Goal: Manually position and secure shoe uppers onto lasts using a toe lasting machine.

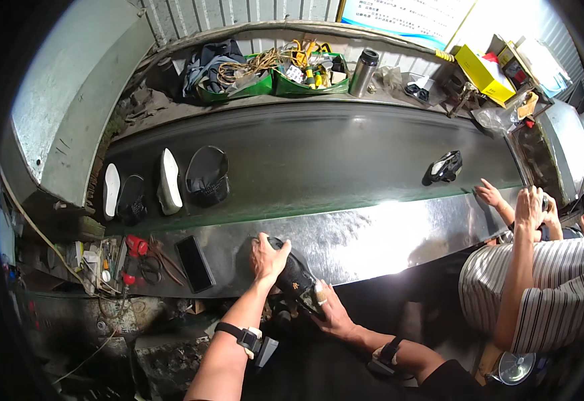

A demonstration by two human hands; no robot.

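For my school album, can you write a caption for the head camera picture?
Left hand and right hand hold a black shoe at a shiny metal table.

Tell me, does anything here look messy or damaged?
Mainly the tangled tan cords at the back: they lie heaped on two green bins, unlike the shoe pieces spaced out on the dark belt. The black shoe in the left hand and right hand shows no clear damage.

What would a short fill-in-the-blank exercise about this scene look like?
The shoe held by the left hand and right hand is mainly ____.
The phone lies nearer the ____ hand.
The flask stands to the ____ of the green bins.
The co-worker's shirt has ____.

Missing words: black; left; right; stripes.
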